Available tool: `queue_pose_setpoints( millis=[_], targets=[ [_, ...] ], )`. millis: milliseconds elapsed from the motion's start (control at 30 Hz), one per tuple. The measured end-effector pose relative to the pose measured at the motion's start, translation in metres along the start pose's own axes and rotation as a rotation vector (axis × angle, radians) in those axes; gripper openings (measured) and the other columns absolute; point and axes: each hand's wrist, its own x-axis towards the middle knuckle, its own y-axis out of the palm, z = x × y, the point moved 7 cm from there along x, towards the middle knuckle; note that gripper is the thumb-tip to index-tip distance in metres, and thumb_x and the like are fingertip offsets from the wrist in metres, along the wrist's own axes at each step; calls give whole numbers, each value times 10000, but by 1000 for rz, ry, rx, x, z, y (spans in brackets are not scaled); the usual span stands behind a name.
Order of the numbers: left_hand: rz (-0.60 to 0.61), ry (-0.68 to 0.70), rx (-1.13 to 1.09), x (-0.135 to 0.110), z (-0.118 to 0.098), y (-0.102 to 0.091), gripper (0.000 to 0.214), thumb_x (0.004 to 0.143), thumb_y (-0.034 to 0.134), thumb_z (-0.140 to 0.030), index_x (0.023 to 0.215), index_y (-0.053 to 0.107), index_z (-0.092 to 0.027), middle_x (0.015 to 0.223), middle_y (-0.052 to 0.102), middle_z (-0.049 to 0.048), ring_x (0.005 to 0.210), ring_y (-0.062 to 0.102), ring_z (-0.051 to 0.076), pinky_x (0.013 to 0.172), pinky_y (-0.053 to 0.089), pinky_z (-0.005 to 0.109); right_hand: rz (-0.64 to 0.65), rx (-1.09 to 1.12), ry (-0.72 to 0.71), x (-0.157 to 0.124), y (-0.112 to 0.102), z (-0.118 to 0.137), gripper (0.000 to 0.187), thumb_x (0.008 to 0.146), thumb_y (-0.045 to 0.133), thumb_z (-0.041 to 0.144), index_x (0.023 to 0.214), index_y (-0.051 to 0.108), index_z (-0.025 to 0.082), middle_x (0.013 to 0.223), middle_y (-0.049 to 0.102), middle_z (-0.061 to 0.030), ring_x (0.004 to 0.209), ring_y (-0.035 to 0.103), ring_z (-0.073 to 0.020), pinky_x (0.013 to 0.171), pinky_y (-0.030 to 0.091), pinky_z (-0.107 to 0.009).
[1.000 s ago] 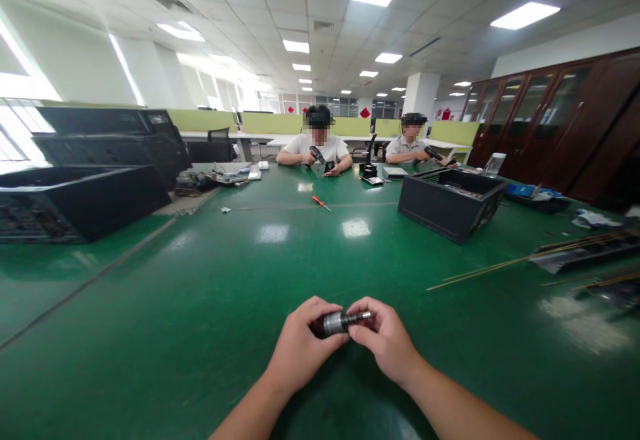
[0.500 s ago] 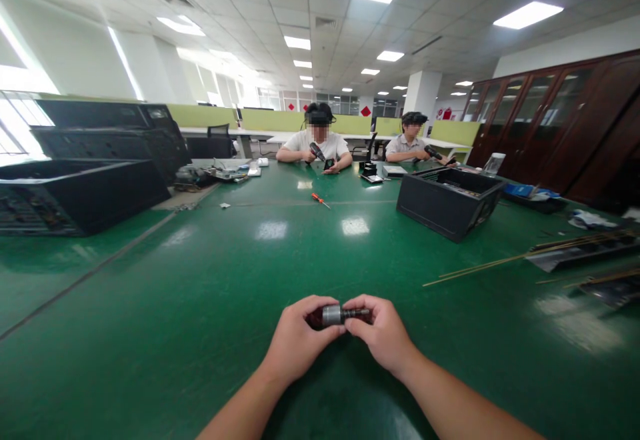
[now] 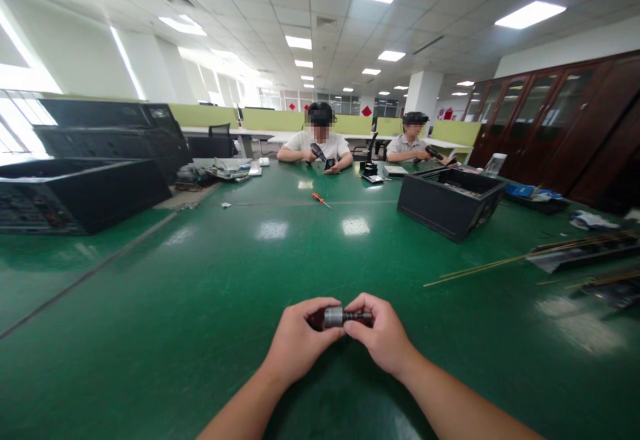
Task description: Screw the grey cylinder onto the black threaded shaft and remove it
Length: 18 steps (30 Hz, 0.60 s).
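Both my hands meet over the near middle of the green table (image 3: 200, 293). My left hand (image 3: 297, 343) is closed round the dark red end of a small cylindrical tool part (image 3: 334, 317) with a silver collar. My right hand (image 3: 383, 333) pinches the thin dark shaft that sticks out of the collar to the right. The part lies level between the two hands, just above the table.
Black computer cases (image 3: 85, 193) stand stacked at the left, and an open black case (image 3: 447, 203) sits at the right. An orange screwdriver (image 3: 320, 200) lies mid-table. Thin rods and metal panels (image 3: 550, 253) lie at the right. Two people sit at the far end holding tools.
My hands and the part have barely shifted; the fingers have slightly changed their hold on the shaft.
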Motion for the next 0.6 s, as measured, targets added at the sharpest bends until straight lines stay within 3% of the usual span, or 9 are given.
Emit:
queue_pose_setpoints(
  millis=[600],
  targets=[
    [-36, 8, 38, -2, 0, -3, 267, 640, 802, -253, 903, 777, -210, 873, 781, 24, 811, 708, 241, 749, 533, 316, 3, 137, 36, 3, -2, -7, 98, 663, 722, 194, 718, 642, 178, 673, 608, 25, 644, 526, -147, 632, 387, -261]
  ],
)
